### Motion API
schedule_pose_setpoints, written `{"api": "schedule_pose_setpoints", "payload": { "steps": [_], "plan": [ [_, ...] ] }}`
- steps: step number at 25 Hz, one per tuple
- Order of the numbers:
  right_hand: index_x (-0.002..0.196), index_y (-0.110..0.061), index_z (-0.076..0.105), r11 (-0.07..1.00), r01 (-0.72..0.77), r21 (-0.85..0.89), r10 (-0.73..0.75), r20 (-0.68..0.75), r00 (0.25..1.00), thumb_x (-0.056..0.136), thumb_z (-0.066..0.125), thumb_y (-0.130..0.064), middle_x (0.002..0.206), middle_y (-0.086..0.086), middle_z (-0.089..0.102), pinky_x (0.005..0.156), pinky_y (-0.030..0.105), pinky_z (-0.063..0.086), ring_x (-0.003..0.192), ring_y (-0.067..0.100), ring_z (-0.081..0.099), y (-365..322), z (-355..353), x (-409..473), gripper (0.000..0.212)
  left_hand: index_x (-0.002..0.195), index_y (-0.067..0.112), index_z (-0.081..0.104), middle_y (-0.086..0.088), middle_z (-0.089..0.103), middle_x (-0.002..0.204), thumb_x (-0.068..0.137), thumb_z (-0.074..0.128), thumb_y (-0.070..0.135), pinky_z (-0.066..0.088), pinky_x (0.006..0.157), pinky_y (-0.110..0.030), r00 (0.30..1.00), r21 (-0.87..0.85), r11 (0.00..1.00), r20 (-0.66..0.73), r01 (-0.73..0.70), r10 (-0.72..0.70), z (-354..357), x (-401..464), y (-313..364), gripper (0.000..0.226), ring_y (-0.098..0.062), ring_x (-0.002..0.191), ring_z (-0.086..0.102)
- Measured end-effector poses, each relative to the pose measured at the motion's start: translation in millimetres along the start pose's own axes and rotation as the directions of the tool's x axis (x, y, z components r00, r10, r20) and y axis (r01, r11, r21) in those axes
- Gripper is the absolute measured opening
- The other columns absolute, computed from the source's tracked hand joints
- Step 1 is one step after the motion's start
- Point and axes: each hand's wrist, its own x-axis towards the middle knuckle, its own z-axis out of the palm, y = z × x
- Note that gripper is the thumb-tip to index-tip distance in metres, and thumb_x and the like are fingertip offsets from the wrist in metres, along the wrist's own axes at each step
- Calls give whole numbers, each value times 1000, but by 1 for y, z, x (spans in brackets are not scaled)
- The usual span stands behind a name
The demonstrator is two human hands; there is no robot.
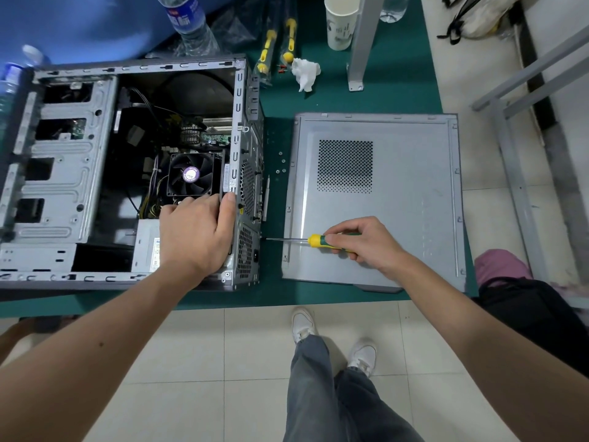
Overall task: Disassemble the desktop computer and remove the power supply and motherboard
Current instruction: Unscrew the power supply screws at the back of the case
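The open computer case (63, 173) lies on its side on the green table (350, 100). Inside I see the CPU fan (191, 175), the motherboard (210, 135) and the grey power supply (146, 247) at the near right corner. My left hand (197, 231) rests over the power supply, its thumb hooked on the case's rear edge. My right hand (363, 244) grips a yellow-green screwdriver (315, 241). Its tip touches the case's rear panel (247, 250) at the power supply.
The removed side panel (398, 193) lies to the right of the case. Several loose screws (280, 162) sit between them. Two more screwdrivers (277, 46), a crumpled tissue (306, 73), a paper cup (341, 23) and water bottles (188, 20) stand at the back.
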Motion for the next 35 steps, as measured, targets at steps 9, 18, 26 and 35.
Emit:
{"api": "schedule_pose_setpoints", "payload": {
  "steps": [9, 18, 26, 35],
  "plan": [
    [85, -23, 79, 999, -34, 20, 35, -32, 999, 84, 73, -23, 85, 15, 73, 41, 17, 32, 66, 17, 52, 10, 6, -2, 5, 59, 25, 37, 9, 45, 59, 100, 14, 48, 27, 77, -38, 1000, 1, 1000, 0, 1, -1, 0, 0, 0, 53, -22, 68, 47],
    [86, -23, 78, 1000, -20, 17, 21, -31, 999, 83, 73, -25, 84, 9, 75, 43, 19, 32, 67, 17, 52, 4, 1, 1, 6, 58, 27, 35, 11, 43, 59, 99, 14, 48, 33, 80, -42, 1000, 1, 1000, -5, 5, -5, 0, 0, 1, 51, -23, 69, 48],
    [87, -21, 78, 999, -45, 23, 45, -14, 999, 83, 72, -25, 87, 10, 76, 42, 19, 31, 69, 17, 53, 9, 1, 1, 7, 58, 27, 35, 10, 44, 59, 100, 14, 48, 34, 80, -42, 1000, -1, 1000, -3, 3, -3, 1, 0, 0, 52, -22, 67, 48],
    [86, -23, 78, 1000, -27, 11, 27, -1, 1000, 84, 73, -25, 86, 7, 76, 43, 18, 31, 67, 15, 53, 10, -1, 4, 5, 58, 26, 36, 9, 45, 60, 100, 15, 47, 33, 80, -42, 1000, -8, 1000, 0, 7, -7, 0, 0, 0, 51, -23, 67, 48]
  ]
}}
